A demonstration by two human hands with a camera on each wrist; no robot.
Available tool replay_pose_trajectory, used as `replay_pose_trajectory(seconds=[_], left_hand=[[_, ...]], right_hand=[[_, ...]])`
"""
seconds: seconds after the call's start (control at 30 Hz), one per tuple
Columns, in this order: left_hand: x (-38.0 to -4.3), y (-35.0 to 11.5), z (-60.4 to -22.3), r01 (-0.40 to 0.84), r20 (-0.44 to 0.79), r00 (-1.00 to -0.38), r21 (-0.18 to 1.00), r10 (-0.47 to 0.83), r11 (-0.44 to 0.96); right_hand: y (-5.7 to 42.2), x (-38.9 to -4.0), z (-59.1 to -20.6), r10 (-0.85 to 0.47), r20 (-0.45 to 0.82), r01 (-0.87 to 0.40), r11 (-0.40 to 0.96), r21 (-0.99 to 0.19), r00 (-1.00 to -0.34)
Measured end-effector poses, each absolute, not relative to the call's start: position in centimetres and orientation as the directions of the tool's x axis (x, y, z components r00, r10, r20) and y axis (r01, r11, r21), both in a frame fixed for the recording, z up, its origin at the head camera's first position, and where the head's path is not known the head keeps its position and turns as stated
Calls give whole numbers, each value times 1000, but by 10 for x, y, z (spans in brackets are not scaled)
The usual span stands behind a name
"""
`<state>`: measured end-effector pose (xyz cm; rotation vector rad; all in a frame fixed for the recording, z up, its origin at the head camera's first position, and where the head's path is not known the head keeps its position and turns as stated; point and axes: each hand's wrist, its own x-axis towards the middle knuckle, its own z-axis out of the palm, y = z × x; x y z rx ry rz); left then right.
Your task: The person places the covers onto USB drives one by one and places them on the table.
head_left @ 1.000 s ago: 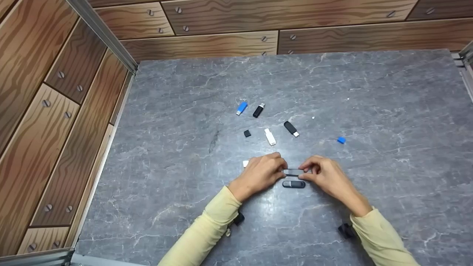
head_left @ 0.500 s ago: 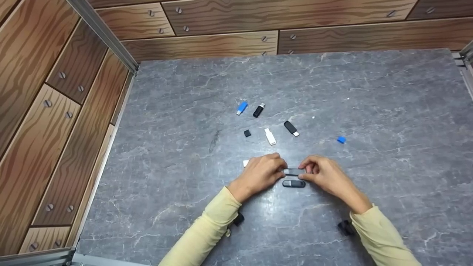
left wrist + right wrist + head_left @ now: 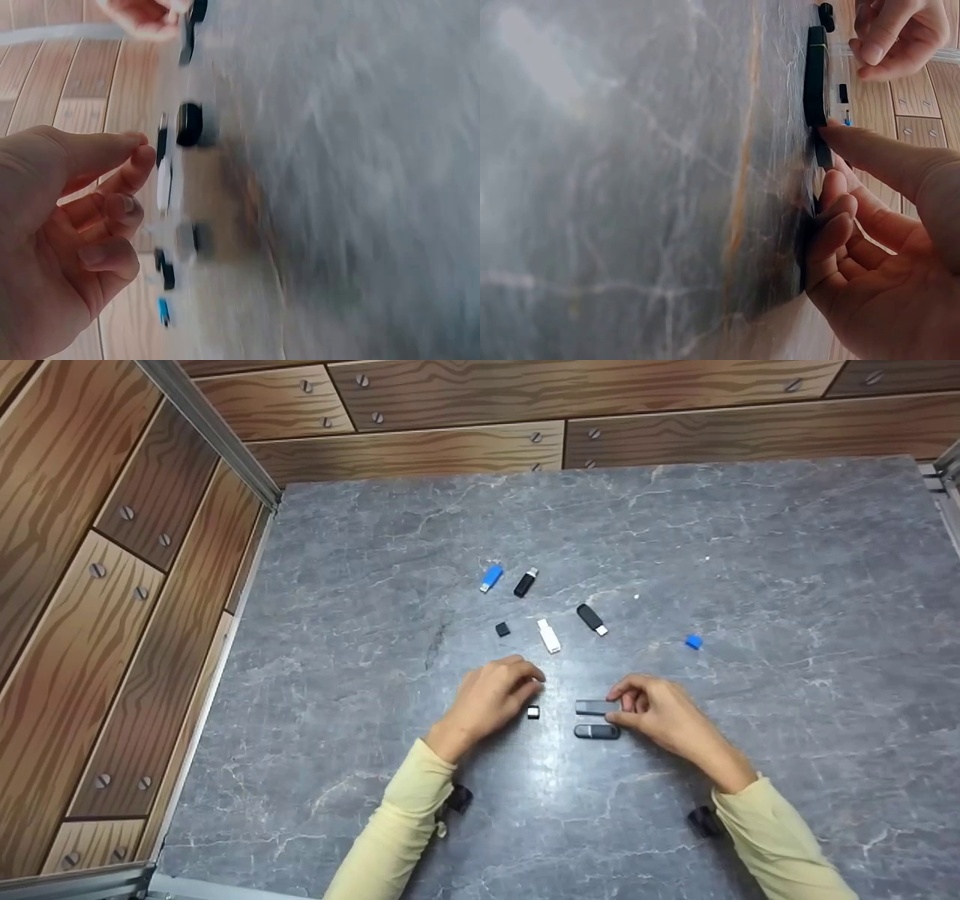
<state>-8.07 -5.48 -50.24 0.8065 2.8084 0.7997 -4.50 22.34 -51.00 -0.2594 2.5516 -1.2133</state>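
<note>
Two hands, a grey USB stick in the right one's pinch

The lower left of the frame is filled by the left hand, its fingers loosely bent. At the top edge, a grey stick is held by the right hand. Near the centre, a black block is seen; lower down, a blurred pale block and a blue stick. The right half is taken up by grey tabletop.
</note>
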Motion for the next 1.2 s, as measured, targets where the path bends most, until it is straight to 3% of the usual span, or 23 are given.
replay_pose_trajectory(seconds=[0.93, 1.2], left_hand=[[-69, -109, -517, 306, 69, -937, 637, 343, 708], [-76, -113, -519, 318, 100, -938, 631, 333, 708]], right_hand=[[221, -44, -508, -253, -232, 19, 636, -771, -939], [206, -40, -502, -195, -99, -60, 672, -738, -976]])
